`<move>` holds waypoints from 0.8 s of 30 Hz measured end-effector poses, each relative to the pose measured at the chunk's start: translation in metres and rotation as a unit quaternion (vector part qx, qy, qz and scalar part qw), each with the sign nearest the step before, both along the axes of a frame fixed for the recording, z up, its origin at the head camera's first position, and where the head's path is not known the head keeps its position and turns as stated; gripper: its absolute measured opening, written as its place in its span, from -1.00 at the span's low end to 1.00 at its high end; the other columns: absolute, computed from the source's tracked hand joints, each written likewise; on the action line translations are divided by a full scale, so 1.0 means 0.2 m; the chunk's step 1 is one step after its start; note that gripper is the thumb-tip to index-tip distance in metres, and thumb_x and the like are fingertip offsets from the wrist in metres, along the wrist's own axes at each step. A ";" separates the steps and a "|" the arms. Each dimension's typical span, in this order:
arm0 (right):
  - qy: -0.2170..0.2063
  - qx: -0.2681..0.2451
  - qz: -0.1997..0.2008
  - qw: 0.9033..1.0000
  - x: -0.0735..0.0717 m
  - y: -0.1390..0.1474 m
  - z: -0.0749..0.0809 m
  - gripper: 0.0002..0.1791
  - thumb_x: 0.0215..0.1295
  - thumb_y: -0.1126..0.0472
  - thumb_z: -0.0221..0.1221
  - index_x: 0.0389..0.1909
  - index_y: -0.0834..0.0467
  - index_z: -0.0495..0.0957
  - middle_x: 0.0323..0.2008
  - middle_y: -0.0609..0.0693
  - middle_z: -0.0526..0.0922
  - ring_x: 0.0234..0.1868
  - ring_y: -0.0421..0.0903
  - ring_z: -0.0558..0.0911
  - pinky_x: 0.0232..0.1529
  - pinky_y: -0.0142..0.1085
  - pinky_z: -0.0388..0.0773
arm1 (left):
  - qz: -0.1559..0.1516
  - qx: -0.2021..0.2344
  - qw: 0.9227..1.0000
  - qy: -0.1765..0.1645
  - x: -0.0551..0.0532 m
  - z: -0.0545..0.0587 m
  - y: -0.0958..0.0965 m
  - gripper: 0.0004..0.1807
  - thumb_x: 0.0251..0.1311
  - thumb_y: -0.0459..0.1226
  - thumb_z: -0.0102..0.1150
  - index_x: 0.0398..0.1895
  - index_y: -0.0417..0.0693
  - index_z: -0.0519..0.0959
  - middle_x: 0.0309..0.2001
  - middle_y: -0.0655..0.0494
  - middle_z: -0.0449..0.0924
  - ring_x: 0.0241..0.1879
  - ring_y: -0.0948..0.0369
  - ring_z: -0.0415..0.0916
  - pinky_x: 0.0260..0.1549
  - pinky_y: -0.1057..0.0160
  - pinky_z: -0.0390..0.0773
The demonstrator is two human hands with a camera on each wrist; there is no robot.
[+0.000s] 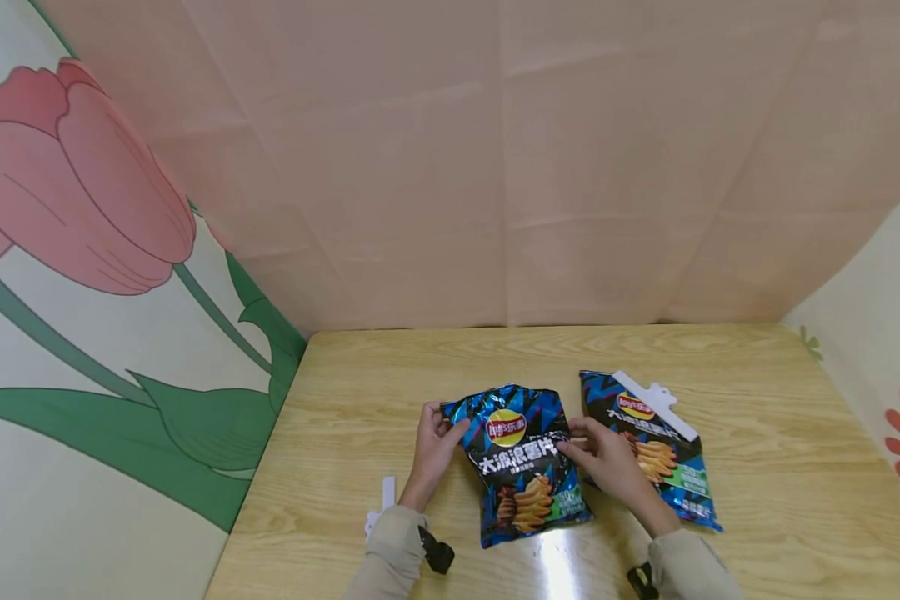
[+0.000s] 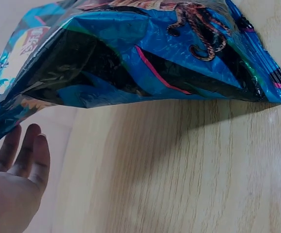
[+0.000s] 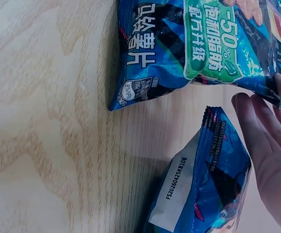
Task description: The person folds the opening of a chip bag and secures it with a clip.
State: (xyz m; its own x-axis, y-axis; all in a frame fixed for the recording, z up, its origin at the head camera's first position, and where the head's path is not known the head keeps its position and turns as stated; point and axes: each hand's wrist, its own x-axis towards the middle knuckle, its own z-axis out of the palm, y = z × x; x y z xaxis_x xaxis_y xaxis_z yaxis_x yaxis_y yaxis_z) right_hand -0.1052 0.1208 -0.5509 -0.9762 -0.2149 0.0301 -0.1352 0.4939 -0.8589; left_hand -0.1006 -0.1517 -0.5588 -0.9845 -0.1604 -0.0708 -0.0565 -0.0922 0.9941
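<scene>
A blue and black bag of potato chips (image 1: 528, 467) is tilted up over the table, its lower end close to the wood. At its upper left corner, my left hand (image 1: 432, 450) pinches the wrapper between thumb and fingers. My right hand (image 1: 607, 460) grips the right edge of the bag; in the right wrist view the thumb lies on the front and the fingers behind. Behind my right hand lies a second chip bag (image 1: 682, 479) of the same kind, with a white sealing clip (image 1: 656, 404) across its upper part.
Another white clip (image 1: 387, 493) lies beside my left forearm, partly hidden by the sleeve. The wooden table (image 1: 390, 367) runs back to a pinkish-brown cloth (image 1: 495, 167). A wall with a painted tulip (image 1: 112, 183) stands on the left.
</scene>
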 end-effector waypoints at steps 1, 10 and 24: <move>-0.001 0.002 -0.001 1.000 0.00 0.00 0.00 -0.57 0.30 0.21 0.29 0.09 0.37 0.49 -0.05 0.37 0.67 -0.14 0.17 0.74 -0.33 -0.35 0.66 | 0.000 0.002 1.000 0.007 0.00 0.00 0.00 -0.52 0.24 -0.41 0.22 0.15 -0.28 0.27 0.10 -0.26 0.55 -0.10 0.21 0.55 -0.12 0.31 0.55; -0.011 -0.001 0.001 1.000 0.01 0.00 0.01 -0.55 0.32 0.22 0.28 0.13 0.36 0.47 -0.04 0.35 0.67 -0.14 0.14 0.74 -0.35 -0.39 0.63 | -0.026 -0.030 0.998 0.047 0.00 0.01 -0.03 -0.47 0.21 -0.44 0.25 0.20 -0.33 0.27 0.09 -0.27 0.55 -0.11 0.24 0.50 -0.17 0.37 0.49; 0.011 -0.020 0.014 1.000 0.03 -0.02 0.01 -0.59 0.29 0.37 0.26 0.11 0.43 0.46 -0.04 0.36 0.66 -0.02 0.23 0.67 -0.05 -0.14 0.65 | -0.056 -0.156 0.983 0.075 -0.01 0.04 -0.08 -0.69 0.22 -0.22 0.34 -0.04 -0.10 0.51 -0.07 -0.03 0.58 -0.13 0.24 0.47 -0.18 0.33 0.50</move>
State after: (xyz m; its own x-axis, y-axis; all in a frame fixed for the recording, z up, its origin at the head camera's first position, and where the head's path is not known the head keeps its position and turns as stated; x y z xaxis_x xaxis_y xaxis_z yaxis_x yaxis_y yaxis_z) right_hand -0.1001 0.1164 -0.5483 -0.9689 -0.2400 0.0600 -0.1667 0.4543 -0.8751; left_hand -0.1017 -0.1672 -0.5500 -0.9929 -0.0404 0.1121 0.1007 0.2174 0.9709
